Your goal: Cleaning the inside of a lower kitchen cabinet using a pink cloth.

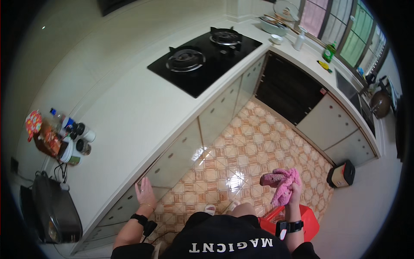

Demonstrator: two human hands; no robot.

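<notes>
My right hand is closed around a crumpled pink cloth, which hangs out over the tiled floor with a darker, dirty-looking end. My left hand holds nothing; its fingers are spread beside the edge of the white countertop, in front of the cabinet doors. Whether those fingertips touch the cabinet, I cannot tell. Below my right forearm stands a red plastic container, partly hidden by the arm. A black two-burner gas hob is set into the counter ahead.
Jars and bottles and a dark appliance stand on the left counter. Along the right counter are a white spray bottle, a green bottle and a sink. A small bin stands by the right wall.
</notes>
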